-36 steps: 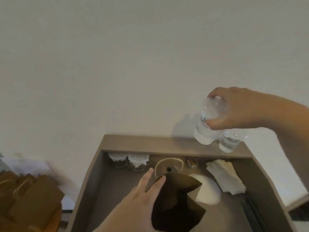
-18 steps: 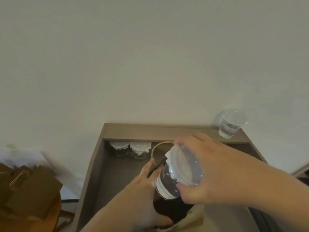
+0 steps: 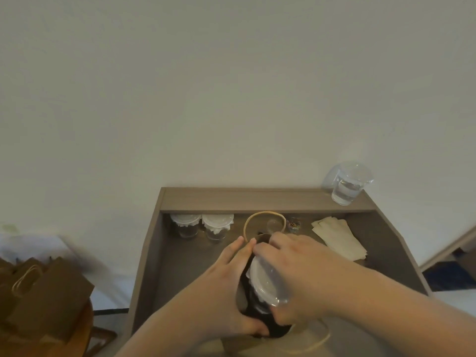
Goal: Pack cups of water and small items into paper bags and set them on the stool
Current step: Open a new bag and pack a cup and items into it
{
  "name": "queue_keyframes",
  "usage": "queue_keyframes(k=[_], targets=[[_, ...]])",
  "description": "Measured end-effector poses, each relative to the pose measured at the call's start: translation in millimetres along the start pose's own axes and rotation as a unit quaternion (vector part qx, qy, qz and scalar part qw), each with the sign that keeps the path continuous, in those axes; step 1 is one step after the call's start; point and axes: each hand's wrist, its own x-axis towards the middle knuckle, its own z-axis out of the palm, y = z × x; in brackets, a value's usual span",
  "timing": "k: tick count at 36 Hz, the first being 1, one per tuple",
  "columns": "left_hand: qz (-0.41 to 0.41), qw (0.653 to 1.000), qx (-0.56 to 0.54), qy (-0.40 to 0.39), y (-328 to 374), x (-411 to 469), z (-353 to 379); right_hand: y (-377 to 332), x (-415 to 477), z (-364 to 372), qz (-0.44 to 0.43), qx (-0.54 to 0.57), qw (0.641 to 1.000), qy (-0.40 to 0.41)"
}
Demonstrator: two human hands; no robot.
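Right hand [image 3: 304, 274] grasps the lidded cup of water [image 3: 265, 282] from above, fingers wrapped over the lid rim and upper wall. The cup looks tilted, with its lower part already inside the mouth of the paper bag [image 3: 262, 238]. Left hand [image 3: 221, 287], touching the bag just left of the grip, holds the mouth open: fingers laid along the far-left edge, thumb hooked round the near rim. My read on handling: thin clear plastic, so it flexes if squeezed and the snap-on lid could pop. Water adds some weight and slosh. Best hold is at the rim, where the lid stiffens it, and level it before letting go. The bag is soft paper with no stiffness of its own, so it needs the left hand until the cup sits on the bottom. Looks: clear cup, translucent lid, brown kraft bag with a dark inside, tan handle loop [image 3: 257, 217] just beyond the grip. Further out, two cloth-covered jars [image 3: 186, 225] sit beyond-left and napkins [image 3: 337, 238] beyond-right. A second cup of water [image 3: 347, 186] stands on the ledge [image 3: 257, 199], well apart. Far left, brown bags [image 3: 46, 300] sit on the stool [image 3: 87, 328].
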Motion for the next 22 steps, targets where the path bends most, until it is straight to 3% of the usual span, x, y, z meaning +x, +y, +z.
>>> queue_keyframes(k=[6,15,22], targets=[[0.002,1.0,0.014,0.006,-2.0,-1.9,-2.4,-11.8,18.5,14.7,-0.007,-0.084,0.996,-0.022],[0.02,1.0,-0.002,0.014,-12.1,-8.8,1.2,-24.0,49.2,22.6,-0.008,-0.041,0.99,-0.137],[-0.002,0.999,-0.044,0.002,-10.3,-15.1,-4.2,-35.8,75.6,46.9,-0.054,-0.154,0.958,-0.235]])
